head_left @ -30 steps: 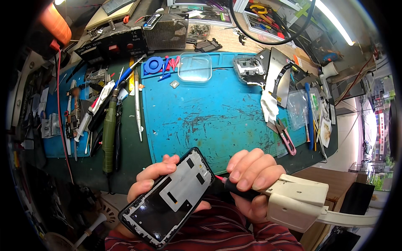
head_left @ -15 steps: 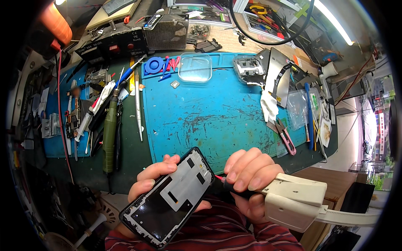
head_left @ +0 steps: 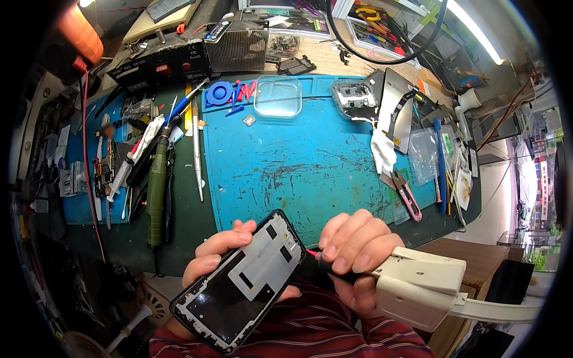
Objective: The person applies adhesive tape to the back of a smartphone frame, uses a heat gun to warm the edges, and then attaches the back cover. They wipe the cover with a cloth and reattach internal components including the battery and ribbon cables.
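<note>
My left hand (head_left: 210, 256) grips a black phone frame (head_left: 242, 286) by its long left edge, with the thumb beneath its right side. The frame's bare inner side faces up, showing a grey metal plate, dark cutouts and a glossy black area. It is tilted, top end to the upper right. My right hand (head_left: 361, 247) is closed around the dark barrel of a cream-coloured dispensing gun (head_left: 421, 286) with a toothed rod behind. The gun's thin red tip (head_left: 311, 253) is at the frame's upper right edge; whether it touches, I cannot tell.
A scratched blue mat (head_left: 280, 167) lies ahead, with a clear plastic box (head_left: 278, 96), a blue ring (head_left: 219, 93) and red nozzles (head_left: 246, 91) along its back. Pink-handled snips (head_left: 408, 196) lie right, near a white cloth (head_left: 382, 150). A green pen-shaped tool (head_left: 157, 191) lies left.
</note>
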Action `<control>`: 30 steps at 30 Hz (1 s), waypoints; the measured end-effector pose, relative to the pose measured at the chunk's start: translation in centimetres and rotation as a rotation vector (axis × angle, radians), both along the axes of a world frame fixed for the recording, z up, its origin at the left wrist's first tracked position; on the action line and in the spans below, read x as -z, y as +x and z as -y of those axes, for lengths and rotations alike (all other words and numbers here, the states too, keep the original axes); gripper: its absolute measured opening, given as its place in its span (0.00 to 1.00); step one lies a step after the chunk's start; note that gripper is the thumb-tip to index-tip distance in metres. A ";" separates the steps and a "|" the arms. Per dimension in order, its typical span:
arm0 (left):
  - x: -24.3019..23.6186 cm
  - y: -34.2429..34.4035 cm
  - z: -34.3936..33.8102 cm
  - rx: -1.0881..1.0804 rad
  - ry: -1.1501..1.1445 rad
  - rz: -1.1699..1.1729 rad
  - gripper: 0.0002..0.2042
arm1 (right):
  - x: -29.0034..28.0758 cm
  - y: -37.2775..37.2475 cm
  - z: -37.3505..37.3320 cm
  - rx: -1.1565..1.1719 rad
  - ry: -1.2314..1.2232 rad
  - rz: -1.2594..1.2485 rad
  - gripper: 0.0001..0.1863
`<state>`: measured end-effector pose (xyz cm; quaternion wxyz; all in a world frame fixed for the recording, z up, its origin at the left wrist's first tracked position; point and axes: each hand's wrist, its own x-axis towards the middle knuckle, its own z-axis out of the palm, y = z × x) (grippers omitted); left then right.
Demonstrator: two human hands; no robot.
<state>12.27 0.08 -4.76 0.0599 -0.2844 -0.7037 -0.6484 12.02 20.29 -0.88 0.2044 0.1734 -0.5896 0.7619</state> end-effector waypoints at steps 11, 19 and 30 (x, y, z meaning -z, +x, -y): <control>0.3 -0.1 -0.1 0.001 0.019 -0.010 0.63 | 0.0 -0.1 -0.2 -0.027 0.000 0.017 0.12; 0.2 -0.1 0.0 0.001 0.019 -0.010 0.63 | -0.1 0.1 -0.2 -0.036 0.003 0.034 0.11; 0.4 0.0 -0.2 -0.023 0.020 -0.028 0.63 | -0.1 0.1 -0.2 -0.028 -0.014 0.038 0.12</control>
